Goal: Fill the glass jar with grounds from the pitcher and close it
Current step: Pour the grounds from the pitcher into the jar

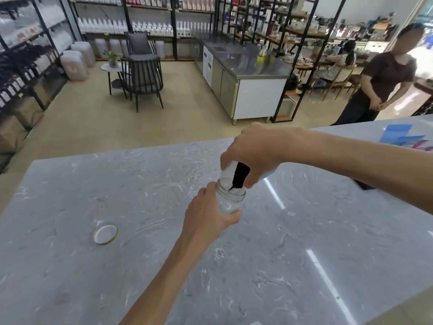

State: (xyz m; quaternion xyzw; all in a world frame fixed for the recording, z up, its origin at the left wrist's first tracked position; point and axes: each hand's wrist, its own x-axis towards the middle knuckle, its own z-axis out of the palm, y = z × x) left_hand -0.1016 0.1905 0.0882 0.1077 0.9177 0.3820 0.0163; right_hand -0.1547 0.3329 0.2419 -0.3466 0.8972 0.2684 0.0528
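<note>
Head view: left hand point(208, 214) fingers grip jar point(230, 199) steady mid-frame; right hand point(253, 152) fingers clasp tipped pitcher point(236, 174), pouring grounds point(241, 177); lid point(105, 234) aside on worktop point(304, 254).

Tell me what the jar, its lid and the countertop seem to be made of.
Jar: clear glass, since the hand shows through its threaded wall. Lid: probably metal, with a thin gold rim around a white lining. Countertop: polished grey stone or a marble look-alike, veined and reflecting the ceiling lights.

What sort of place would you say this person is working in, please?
Probably a shop or café supply showroom: shelves of bottles line the walls, a stainless steel counter stands mid-floor, and the work happens on a marble-look counter.
</note>
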